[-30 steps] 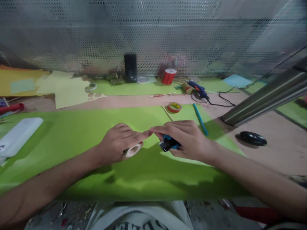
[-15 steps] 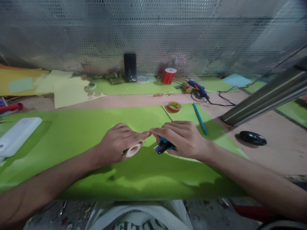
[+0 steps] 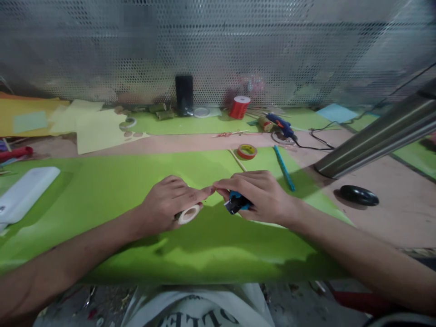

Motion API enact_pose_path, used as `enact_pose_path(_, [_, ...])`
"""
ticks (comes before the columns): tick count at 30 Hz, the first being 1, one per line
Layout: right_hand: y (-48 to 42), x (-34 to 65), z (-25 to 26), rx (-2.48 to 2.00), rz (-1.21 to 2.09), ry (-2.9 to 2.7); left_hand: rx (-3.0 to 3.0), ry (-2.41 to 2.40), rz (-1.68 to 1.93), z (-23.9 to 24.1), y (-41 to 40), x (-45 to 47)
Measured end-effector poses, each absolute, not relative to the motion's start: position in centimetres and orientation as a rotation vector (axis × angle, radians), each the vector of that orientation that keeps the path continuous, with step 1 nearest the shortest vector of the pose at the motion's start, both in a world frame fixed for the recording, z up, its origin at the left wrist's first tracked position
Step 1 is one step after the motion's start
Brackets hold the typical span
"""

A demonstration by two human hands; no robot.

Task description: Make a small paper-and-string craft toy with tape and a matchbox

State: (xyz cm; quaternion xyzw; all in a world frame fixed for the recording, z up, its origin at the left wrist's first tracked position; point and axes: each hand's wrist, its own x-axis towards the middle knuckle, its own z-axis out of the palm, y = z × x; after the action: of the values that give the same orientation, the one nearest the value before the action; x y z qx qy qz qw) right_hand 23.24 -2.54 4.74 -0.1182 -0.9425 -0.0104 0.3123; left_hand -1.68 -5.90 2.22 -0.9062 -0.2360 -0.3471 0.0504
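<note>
My left hand (image 3: 170,200) lies over a small white tape roll (image 3: 189,214) and grips it, its fingertip reaching right to meet my right hand. My right hand (image 3: 260,195) is closed round a blue and black tool (image 3: 235,202), perhaps a cutter, its fingertips touching the left forefinger. Both hands rest on a large lime green paper sheet (image 3: 102,195) spread on the table.
A white case (image 3: 23,193) lies at the left. A red tape roll (image 3: 247,151), a blue pen (image 3: 284,168) and a thin stick sit beyond my hands. A red spool (image 3: 240,107), blue glue gun (image 3: 281,126), black phone (image 3: 184,95), black mouse (image 3: 359,196) and metal bar (image 3: 378,136) stand farther off.
My right hand has shifted slightly, turning the blue tool in its grip. My left hand and the tape roll have stayed in place.
</note>
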Motion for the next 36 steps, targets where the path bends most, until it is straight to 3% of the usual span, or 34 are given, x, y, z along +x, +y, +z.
enact_pose_path(5, [-2.4, 23.1, 4.7, -0.309, -0.110, -2.475, -2.839, -0.824, -0.923, 2.0, -6.0, -1.9])
enact_pose_path(10, [-2.2, 23.1, 4.3, -0.297, -0.113, -2.468, -2.881, -0.825, -1.015, 1.6, -5.8, -1.8])
enact_pose_path(17, [-3.2, 22.4, 4.5, -0.496, 0.481, -2.262, -2.998, -0.680, -1.154, 1.4, -5.3, -1.7])
enact_pose_path(21, [-3.5, 22.2, 5.2, -0.512, 0.646, -2.216, -3.047, -0.622, -1.133, 1.3, -5.1, -1.8])
enact_pose_path(31, [-2.4, 23.3, 4.2, -0.346, 0.516, -2.417, -3.180, -0.744, -1.107, 1.8, -5.1, -2.0])
enact_pose_path(36, [-2.5, 23.2, 4.2, -0.391, 0.301, -2.615, -3.172, -0.816, -0.968, 1.9, -5.4, -1.8])
